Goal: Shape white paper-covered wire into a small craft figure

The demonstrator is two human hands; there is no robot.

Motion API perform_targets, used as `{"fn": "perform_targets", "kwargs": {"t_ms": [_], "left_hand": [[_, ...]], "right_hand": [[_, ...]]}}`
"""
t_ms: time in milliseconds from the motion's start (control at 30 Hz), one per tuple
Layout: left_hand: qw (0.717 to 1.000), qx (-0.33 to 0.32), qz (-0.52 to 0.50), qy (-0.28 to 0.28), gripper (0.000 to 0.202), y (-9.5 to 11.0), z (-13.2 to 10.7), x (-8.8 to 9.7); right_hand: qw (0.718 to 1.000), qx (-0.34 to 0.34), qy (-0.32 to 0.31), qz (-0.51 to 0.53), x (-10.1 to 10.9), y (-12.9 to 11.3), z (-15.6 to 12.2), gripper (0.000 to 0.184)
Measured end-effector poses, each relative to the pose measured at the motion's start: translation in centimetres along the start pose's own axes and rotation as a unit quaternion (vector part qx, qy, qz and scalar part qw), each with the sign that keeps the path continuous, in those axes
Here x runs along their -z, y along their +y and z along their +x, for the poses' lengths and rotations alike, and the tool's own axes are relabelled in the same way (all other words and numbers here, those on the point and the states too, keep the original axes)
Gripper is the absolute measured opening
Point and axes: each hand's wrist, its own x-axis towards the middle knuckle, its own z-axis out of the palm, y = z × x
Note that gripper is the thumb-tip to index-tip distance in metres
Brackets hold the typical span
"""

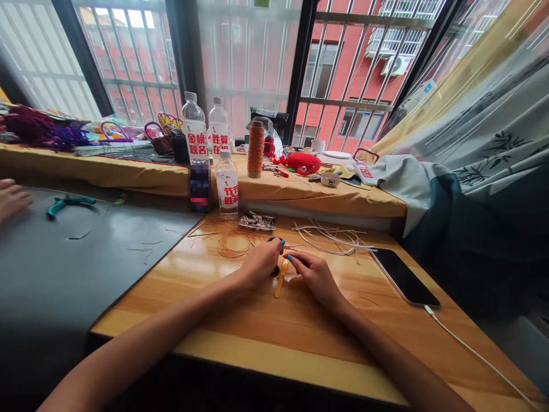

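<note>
Two-handed close work, apparently unfinished.
Left hand (pixel 261 262) and right hand (pixel 318 277) pinch narrowly, contents too small to tell; stick (pixel 281 280) between them, midway between the surface's side edges; loose coil (pixel 227 253) near far edge.

The fingernails (pixel 290 258) on the left hand (pixel 261 262) and right hand (pixel 318 278) are bright blue. The flat stick (pixel 281 280) by them is yellow-orange. The wooden table (pixel 257 332) is honey brown with wavy stripes, and the tabletop beside it (pixel 107 269) is grey. The coil of cord (pixel 221 246) is orange-brown, and the tall spool of thread (pixel 256 150) is rusty orange. The pliers (pixel 71 203) have teal handles. The phone screen (pixel 405 277) is black, and its cable (pixel 476 343) is white. The clear bottle (pixel 227 189) in front has a white label with big red writing. The stuffed toy (pixel 302 162) is red. The pale curtain (pixel 506 149) has dark leaves on it.
</note>
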Motion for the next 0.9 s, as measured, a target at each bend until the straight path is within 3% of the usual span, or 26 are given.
{"fn": "perform_targets", "kwargs": {"t_ms": [167,300,500,667,800,900], "left_hand": [[0.983,-0.027,-0.180,0.025,0.034,0.4,0.2,0.2],[0.974,-0.044,-0.220,0.029,0.032,0.3,0.1,0.5],[0.992,-0.092,-0.082,-0.004,0.024,0.6,-0.3,0.8],[0.988,-0.146,0.046,-0.016,0.023,0.4,-0.4,0.6],[0.983,-0.154,0.095,-0.038,0.019,0.2,-0.5,0.6],[0.982,-0.145,0.109,-0.043,0.018,0.3,-0.7,0.7]], "right_hand": [[0.998,-0.030,-0.032,0.040,-0.4,0.8,0.1,0.023],[0.994,-0.062,-0.057,0.067,-0.4,1.7,0.5,0.028],[0.998,-0.018,-0.051,0.038,1.0,2.6,1.3,0.026],[0.998,0.003,-0.061,0.011,2.3,3.8,1.9,0.026],[0.996,0.011,-0.093,-0.007,2.9,4.0,2.1,0.028],[0.996,0.024,-0.074,-0.050,3.0,3.1,1.9,0.027]]}}
